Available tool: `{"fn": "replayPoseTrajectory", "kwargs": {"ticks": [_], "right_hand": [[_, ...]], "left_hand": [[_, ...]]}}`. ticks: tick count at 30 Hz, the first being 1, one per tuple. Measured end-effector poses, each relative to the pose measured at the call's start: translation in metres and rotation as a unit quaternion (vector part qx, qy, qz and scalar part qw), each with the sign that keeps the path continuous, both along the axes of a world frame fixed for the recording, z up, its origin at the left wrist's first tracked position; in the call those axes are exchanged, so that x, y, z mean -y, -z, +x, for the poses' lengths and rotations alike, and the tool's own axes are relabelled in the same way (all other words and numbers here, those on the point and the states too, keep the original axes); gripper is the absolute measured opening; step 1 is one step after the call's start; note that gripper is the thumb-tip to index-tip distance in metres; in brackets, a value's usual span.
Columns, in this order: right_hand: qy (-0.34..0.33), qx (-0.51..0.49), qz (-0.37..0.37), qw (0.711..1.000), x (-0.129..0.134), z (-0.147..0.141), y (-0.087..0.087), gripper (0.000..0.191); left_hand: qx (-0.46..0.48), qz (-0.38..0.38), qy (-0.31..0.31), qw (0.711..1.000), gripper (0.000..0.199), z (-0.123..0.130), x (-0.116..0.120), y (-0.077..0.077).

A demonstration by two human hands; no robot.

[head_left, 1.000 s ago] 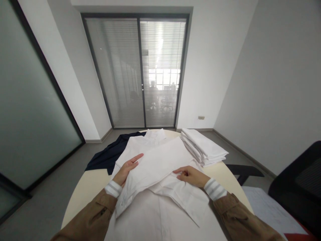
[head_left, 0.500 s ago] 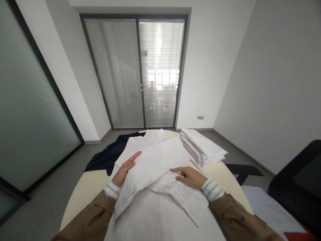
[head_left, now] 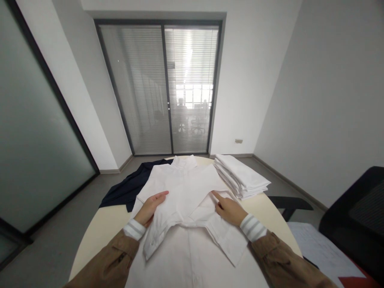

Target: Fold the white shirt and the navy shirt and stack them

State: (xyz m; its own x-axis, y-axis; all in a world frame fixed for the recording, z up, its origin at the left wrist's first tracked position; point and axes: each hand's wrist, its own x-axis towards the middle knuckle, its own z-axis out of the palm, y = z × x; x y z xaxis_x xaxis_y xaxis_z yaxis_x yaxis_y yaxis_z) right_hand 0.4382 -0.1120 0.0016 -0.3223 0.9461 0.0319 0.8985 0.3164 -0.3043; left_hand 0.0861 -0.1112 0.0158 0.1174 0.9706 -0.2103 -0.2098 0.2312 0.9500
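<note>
We reference all positions to the round table (head_left: pixel 90 236). Its pale surface shows in a strip between the left rim and the white shirt (head_left: pixel 180 178), and in a second strip at the right, beyond our right forearm. At the far left, a dark blue garment (head_left: pixel 129 186) reaches past the rim, next to the shirt's shoulder. At the far right, a stack of folded white cloth (head_left: pixel 243 174) sits just beside the other shoulder. A black chair (head_left: pixel 357 216) and papers (head_left: pixel 318 248) are outside the right rim.

The shirt lies over the middle of the table, between and beneath our hands. Our left hand (head_left: pixel 151 208) rests at its left side, fingers extended over the sleeve. Our right hand (head_left: pixel 231 210) is at its right side, index finger extended to a fabric edge, other fingers curled. The hands are well apart; we cannot tell whether either one pinches fabric.

The shirt's long axis runs from the near side to the far rim, collar (head_left: pixel 185 162) at the far end. The left cuff (head_left: pixel 154 242) and right cuff (head_left: pixel 235 254) point toward the near side.
</note>
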Motion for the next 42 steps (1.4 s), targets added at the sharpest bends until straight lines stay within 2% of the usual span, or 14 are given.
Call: {"fn": "replayPoseTrajectory", "kwargs": {"ticks": [5,10,15,20,27,30,33,36,40,42], "right_hand": [[-0.008,-0.097,-0.042,0.994,-0.003,-0.003,-0.003,0.03],[0.072,-0.083,-0.11,0.988,-0.01,-0.02,-0.016,0.033],[0.073,-0.019,-0.167,0.983,-0.021,-0.034,-0.026,0.02],[0.084,-0.046,-0.156,0.983,-0.02,-0.043,-0.022,0.008],[0.119,-0.084,-0.059,0.988,-0.014,-0.04,-0.019,0.02],[0.125,-0.083,-0.066,0.986,-0.014,-0.034,-0.021,0.021],[0.094,-0.031,-0.123,0.987,-0.013,-0.022,-0.029,0.028],[0.018,0.018,-0.194,0.981,-0.01,-0.006,-0.04,0.034],[-0.05,-0.056,-0.308,0.948,-0.005,0.018,-0.05,0.023],[-0.051,-0.08,-0.337,0.937,-0.002,0.028,-0.053,0.03]], "left_hand": [[-0.017,0.005,-0.019,1.0,0.047,-0.003,-0.003,0.003],[-0.031,0.017,-0.008,0.999,0.063,-0.001,0.0,0.003],[-0.036,0.027,0.008,0.999,0.071,-0.002,0.001,0.003],[-0.03,0.018,0.0,0.999,0.066,-0.002,0.0,0.003],[0.007,0.054,0.007,0.998,0.085,-0.002,0.003,0.004],[-0.011,0.041,0.01,0.999,0.076,-0.003,0.002,0.007],[-0.014,0.003,0.017,1.0,0.058,-0.004,0.001,0.008],[0.0,-0.01,0.035,0.999,0.054,-0.006,0.001,0.006],[0.003,-0.004,0.043,0.999,0.058,-0.009,0.001,0.004],[0.003,-0.011,0.041,0.999,0.059,-0.009,0.0,0.005]]}}
